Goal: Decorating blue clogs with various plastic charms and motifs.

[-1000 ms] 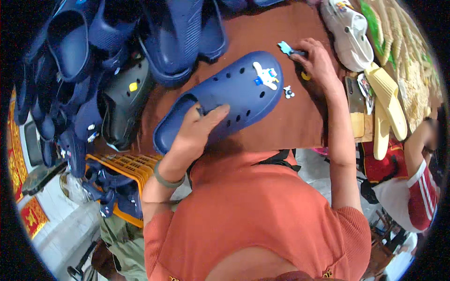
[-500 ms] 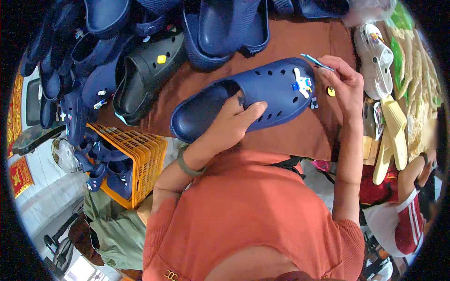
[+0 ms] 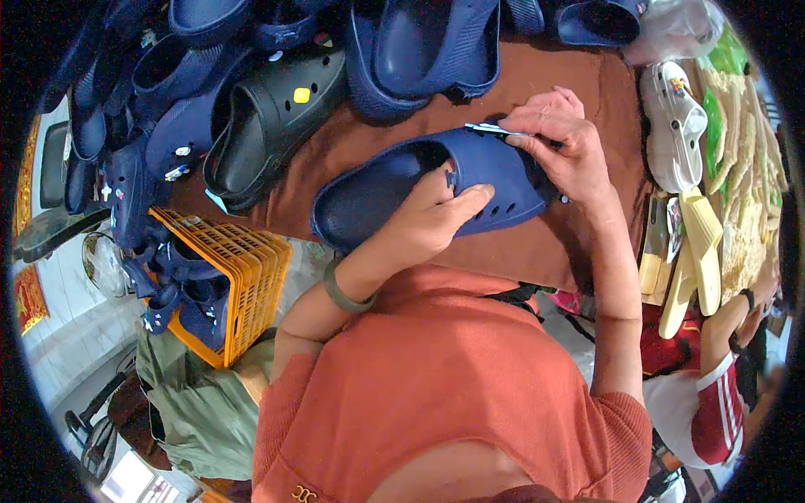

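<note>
A dark blue clog [image 3: 369,197] with round holes lies on the brown cloth [image 3: 562,243], its toe pointing right. My left hand [image 3: 432,218] grips it at the opening, fingers inside the upper and thumb pressed on the outside. Over the far side of the toe, my right hand [image 3: 566,142] pinches a thin, light blue flat piece [image 3: 486,128] between thumb and fingers; its exact kind is unclear. The piece is at the clog's far upper edge; whether it touches cannot be told. My right hand hides much of the toe.
A black clog [image 3: 268,126] with a yellow charm lies to the left. Several blue clogs [image 3: 428,50] are piled behind. An orange crate [image 3: 260,285] of clogs stands lower left. A white clog [image 3: 675,126] and yellow slides [image 3: 700,226] lie right, near another person's arm [image 3: 729,327].
My right hand has moved left with the light blue piece, from beyond the toe to over the clog. It now covers the white and blue charm on the toe. My left hand keeps its grip.
</note>
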`<action>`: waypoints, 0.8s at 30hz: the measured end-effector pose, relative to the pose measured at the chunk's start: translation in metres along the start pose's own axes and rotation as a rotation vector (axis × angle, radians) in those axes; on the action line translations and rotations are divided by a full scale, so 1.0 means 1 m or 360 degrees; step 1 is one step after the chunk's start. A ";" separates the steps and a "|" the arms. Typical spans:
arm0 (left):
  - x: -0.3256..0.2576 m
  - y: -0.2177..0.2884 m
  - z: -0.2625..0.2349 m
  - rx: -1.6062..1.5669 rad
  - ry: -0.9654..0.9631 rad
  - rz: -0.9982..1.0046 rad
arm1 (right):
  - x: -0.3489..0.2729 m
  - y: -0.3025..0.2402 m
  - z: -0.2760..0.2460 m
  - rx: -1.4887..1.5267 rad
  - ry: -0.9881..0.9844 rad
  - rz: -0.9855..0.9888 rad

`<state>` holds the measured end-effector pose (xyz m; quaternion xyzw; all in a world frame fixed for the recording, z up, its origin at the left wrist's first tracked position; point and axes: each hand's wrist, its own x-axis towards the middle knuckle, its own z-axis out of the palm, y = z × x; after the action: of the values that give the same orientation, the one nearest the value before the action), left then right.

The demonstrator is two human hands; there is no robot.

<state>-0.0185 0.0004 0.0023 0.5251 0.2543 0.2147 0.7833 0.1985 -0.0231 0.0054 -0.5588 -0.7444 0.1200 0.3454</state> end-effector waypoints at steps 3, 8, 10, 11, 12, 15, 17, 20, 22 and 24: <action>0.000 -0.002 -0.002 0.0028 -0.0022 0.0072 | 0.000 -0.002 0.001 0.0005 0.0022 -0.0021; 0.000 -0.001 -0.002 0.0033 -0.0023 0.0086 | -0.001 0.004 0.000 0.0041 -0.0024 -0.0033; 0.000 -0.002 -0.002 0.0075 -0.0029 0.0111 | 0.000 0.003 0.000 0.0038 -0.0039 -0.0043; 0.000 -0.002 -0.002 0.0041 -0.0019 0.0092 | 0.000 0.003 -0.001 0.0010 -0.0048 -0.0051; 0.000 -0.001 -0.002 0.0007 -0.0010 0.0072 | 0.000 0.003 -0.001 -0.0019 -0.0057 -0.0057; -0.001 0.001 -0.001 -0.0008 0.0000 0.0035 | 0.001 0.001 -0.004 -0.0075 -0.0102 -0.0102; -0.001 0.005 -0.002 0.0020 -0.0001 0.0044 | 0.003 -0.001 -0.008 -0.0115 -0.0143 -0.0130; -0.001 0.005 -0.001 0.0007 -0.0013 0.0041 | 0.002 -0.001 -0.011 -0.0178 -0.0200 -0.0182; -0.001 0.004 -0.001 -0.0032 -0.0019 0.0026 | 0.002 0.000 -0.012 -0.0194 -0.0219 -0.0208; 0.000 0.004 0.000 -0.0113 -0.0009 -0.0001 | 0.002 0.000 -0.012 -0.0241 -0.0242 -0.0282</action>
<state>-0.0194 0.0017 0.0057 0.4976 0.2445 0.2218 0.8021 0.2062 -0.0232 0.0148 -0.5045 -0.8218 0.0746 0.2542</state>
